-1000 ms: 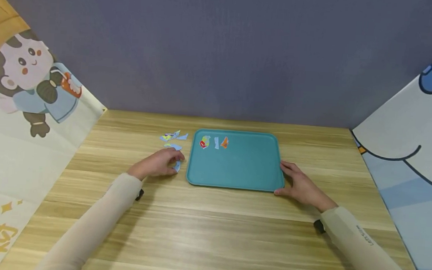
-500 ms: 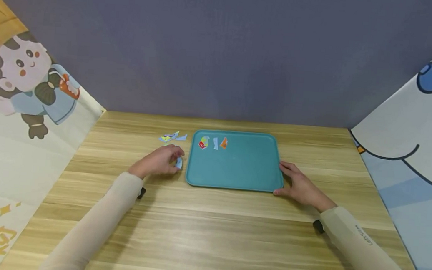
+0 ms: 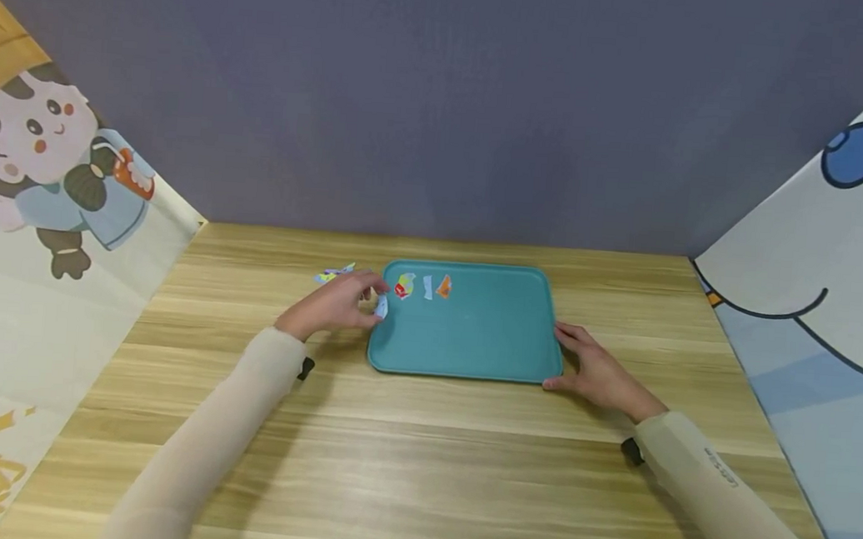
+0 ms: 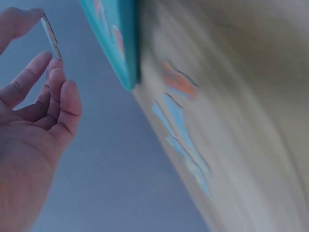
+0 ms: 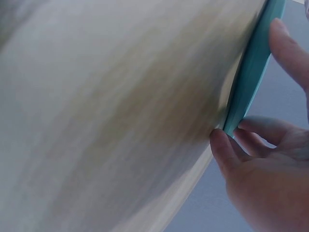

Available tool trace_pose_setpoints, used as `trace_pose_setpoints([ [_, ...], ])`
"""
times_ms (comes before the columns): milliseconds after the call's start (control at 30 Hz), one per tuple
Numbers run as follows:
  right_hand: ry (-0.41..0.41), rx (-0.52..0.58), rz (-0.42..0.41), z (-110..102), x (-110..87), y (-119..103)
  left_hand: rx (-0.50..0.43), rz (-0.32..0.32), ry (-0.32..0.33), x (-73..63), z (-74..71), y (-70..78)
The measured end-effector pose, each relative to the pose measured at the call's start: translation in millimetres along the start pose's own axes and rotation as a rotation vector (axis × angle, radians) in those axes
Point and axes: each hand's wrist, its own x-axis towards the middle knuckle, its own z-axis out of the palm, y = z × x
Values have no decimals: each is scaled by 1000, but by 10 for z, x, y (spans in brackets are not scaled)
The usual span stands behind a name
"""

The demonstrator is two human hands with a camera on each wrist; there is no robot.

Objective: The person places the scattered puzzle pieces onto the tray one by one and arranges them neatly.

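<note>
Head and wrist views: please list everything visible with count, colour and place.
tray: one, teal, on table
tray scraps: three; multicoloured, light blue, orange; far left
table scraps: at least three, mainly light blue, left of tray
held scrap: one, light blue, at tray's left edge
table: one, tan, beneath
wall: one, slate, behind
cartoon panels: two, multicoloured, both sides
wrist items: two, black, by cuffs
sleeves: two, beige, foreground
left hand: one, pinching held scrap
right hand: one, holding tray

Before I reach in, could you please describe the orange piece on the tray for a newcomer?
Find the teal tray on the table. Toward its far left corner, beside a pale strip, the orange piece is rightmost of three, and the only mostly orange one.
</note>
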Motion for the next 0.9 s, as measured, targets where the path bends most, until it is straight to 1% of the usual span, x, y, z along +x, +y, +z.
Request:
trace_pose_setpoints([
  [233, 7, -8, -1, 14, -4, 10, -16, 16, -10, 182, -6, 125],
  [367, 3, -5, -1, 15, -2, 14, -30, 16, 0, 274, 22, 157],
  [500, -1, -2, -2, 12, -3, 1, -18, 11, 0, 356, 57, 180],
  [567, 0, -2, 0, 7, -5, -6, 2, 11, -1, 396, 63, 201],
  [667, 5, 1, 0, -1, -6, -15, 6, 9, -5, 457, 64, 239],
  [900, 8, 7, -2, -3, -6, -20, 3, 27, -43, 632, 106, 272],
])
